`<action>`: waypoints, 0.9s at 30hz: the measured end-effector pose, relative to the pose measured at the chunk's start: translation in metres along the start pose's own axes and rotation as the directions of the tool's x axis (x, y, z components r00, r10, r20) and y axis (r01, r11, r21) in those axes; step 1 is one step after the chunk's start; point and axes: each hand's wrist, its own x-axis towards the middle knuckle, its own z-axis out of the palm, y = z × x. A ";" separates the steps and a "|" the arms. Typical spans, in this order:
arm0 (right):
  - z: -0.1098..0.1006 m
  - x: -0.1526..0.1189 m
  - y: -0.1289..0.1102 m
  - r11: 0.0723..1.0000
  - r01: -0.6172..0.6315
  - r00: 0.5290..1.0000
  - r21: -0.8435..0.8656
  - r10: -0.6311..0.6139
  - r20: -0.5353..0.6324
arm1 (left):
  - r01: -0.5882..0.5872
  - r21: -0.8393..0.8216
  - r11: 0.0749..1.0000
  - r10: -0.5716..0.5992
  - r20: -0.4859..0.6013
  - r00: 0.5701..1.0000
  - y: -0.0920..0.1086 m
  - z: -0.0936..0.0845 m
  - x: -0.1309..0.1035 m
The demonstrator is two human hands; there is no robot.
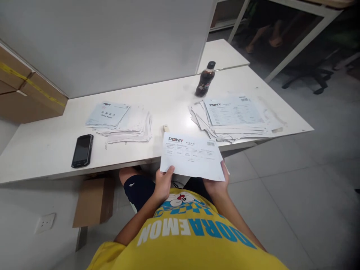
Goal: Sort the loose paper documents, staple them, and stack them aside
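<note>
A printed PONY paper sheet (192, 159) is held over the table's front edge, in front of my shirt. My left hand (164, 182) pinches its lower left corner, thumb on top. Around the lower right side is my right hand (218, 183), its fingers mostly hidden beneath the paper. To the right on the table lies a messy paper stack (233, 112) with a PONY form on top. Another stack (108, 115) sits to the left. Just beyond the held sheet is a small pale object (165, 128).
On the white table (165, 93) stand a dark drink bottle (206, 79) and, at the left, a black phone (82, 150) lying flat. Cardboard boxes (42, 97) are at the far left. A grey partition (112, 45) rises behind. Another person's legs (258, 35) show at the back right.
</note>
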 end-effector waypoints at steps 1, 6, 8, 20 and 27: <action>-0.005 0.005 -0.012 1.000 0.024 1.000 -0.003 -0.024 -0.014 | -0.032 0.022 0.999 0.033 -0.013 0.999 0.002 -0.003 -0.001; -0.010 0.020 -0.053 0.980 0.048 0.974 -0.195 -0.004 0.224 | -0.232 0.151 0.961 0.245 -0.074 0.967 0.017 -0.014 -0.005; -0.003 0.020 -0.059 0.949 0.051 0.949 -0.311 0.051 0.311 | -0.295 0.216 0.931 0.321 -0.098 0.942 0.025 -0.016 -0.005; 0.064 0.041 -0.015 0.916 0.287 0.874 -0.279 -0.131 0.468 | -0.698 0.425 0.577 0.720 0.140 0.680 0.078 -0.052 0.077; 0.056 0.065 0.026 0.861 0.401 0.873 -0.311 -0.257 0.415 | -0.552 0.413 0.724 0.558 0.120 0.821 0.079 -0.039 0.103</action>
